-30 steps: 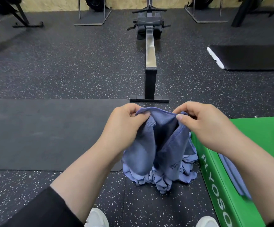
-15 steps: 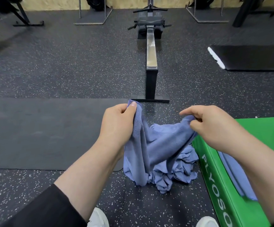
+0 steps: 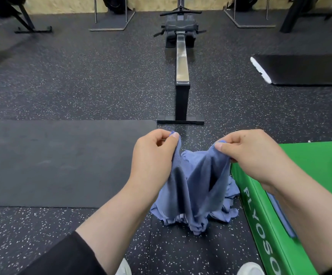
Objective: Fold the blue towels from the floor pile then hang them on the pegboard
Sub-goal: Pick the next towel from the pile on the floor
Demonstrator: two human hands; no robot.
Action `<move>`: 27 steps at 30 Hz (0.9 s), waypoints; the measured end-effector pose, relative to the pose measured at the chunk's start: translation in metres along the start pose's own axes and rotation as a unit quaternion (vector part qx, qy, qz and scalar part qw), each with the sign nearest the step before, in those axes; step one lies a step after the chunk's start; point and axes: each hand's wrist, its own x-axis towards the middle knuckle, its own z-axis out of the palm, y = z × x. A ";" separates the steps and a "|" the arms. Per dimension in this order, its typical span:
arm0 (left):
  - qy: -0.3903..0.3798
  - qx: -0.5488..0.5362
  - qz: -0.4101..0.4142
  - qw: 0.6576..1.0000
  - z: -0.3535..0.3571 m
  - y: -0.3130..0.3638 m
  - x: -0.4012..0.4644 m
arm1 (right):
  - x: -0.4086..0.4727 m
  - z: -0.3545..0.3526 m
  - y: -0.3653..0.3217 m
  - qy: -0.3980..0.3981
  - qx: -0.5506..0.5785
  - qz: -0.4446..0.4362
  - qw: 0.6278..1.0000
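A blue towel (image 3: 198,183) hangs between my two hands above the floor. My left hand (image 3: 153,155) pinches one top corner between thumb and fingers. The other top corner is pinched by my right hand (image 3: 254,153), a hand's width away. The cloth sags in folds between them. Below it a crumpled pile of blue towels (image 3: 226,209) lies on the speckled rubber floor, partly hidden by the hanging towel. Another blue towel (image 3: 282,217) lies on the green box under my right forearm. No pegboard is in view.
A green plyo box (image 3: 319,165) stands at my right. A black mat (image 3: 62,161) covers the floor at left. A rowing machine (image 3: 182,72) runs straight ahead, its foot just beyond my hands. A black bench pad (image 3: 303,68) and rack frames stand farther back.
My hands first spread apart along the towel's top edge, then shifted their pinch to its corners. The towel now hangs lower between them.
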 end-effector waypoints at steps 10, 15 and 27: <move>-0.001 0.018 0.020 1.000 0.010 0.007 -0.006 | -0.006 0.009 -0.008 -0.027 0.079 0.020 0.996; -0.011 0.037 0.031 0.999 0.015 0.009 -0.012 | -0.009 0.014 -0.012 -0.043 0.136 0.020 0.990; -0.007 0.103 0.102 0.989 0.026 0.008 -0.024 | -0.016 0.020 -0.022 -0.065 0.264 0.033 0.962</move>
